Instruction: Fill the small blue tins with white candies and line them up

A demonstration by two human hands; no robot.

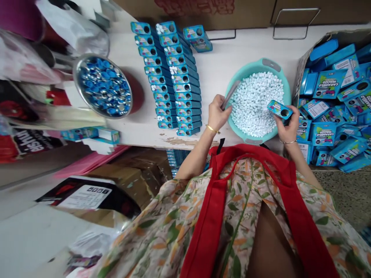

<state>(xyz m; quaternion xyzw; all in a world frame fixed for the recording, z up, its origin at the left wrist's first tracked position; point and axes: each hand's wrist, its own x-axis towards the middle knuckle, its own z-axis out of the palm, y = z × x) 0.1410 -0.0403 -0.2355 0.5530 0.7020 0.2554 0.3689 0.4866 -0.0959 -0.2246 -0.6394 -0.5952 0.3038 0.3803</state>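
A turquoise plastic bowl [286,87] full of small white candies [255,104] stands on the white table in front of me. My left hand [219,112] is closed around a grey metal utensil [231,94] at the bowl's left rim. Its working end is not plain to see, so I cannot tell a scoop from a spoon. Over the right side of the candies, my right hand [289,125] grips a small blue candy box [278,109]. The box is tilted, with a dark round opening on its end facing up.
Two rows of upright blue boxes [187,90] stand left of the bowl, some with white candies on top. Further left is a metal pot [131,90] of blue and silver caps. A carton [301,61] heaped with blue boxes sits at right. Brown cardboard [246,17] lines the back.
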